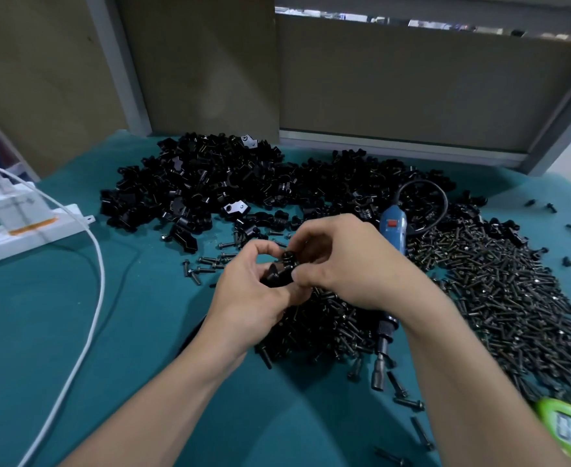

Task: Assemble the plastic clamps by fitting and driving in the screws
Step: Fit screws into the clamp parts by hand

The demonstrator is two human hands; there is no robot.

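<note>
Over the green table, my left hand (pixel 255 298) grips a black plastic clamp (pixel 281 272) from below. My right hand (pixel 341 261) curls over the same clamp from the right, thumb and fingers pinching its top; whether a screw sits between those fingertips is hidden. A blue electric screwdriver (pixel 393 227) lies on the table behind and under my right wrist, its bit end (pixel 380 372) pointing toward me. Black screws (pixel 499 291) form a wide heap on the right. Loose black clamp parts (pixel 210 183) are piled at the back.
A white power strip (pixel 31 230) with a plugged adapter sits at the left, and its white cable (pixel 92 315) curves toward me. A green device (pixel 570 429) lies at the bottom right corner. Brown panels stand behind the table. Stray screws (pixel 206 264) lie left of my hands.
</note>
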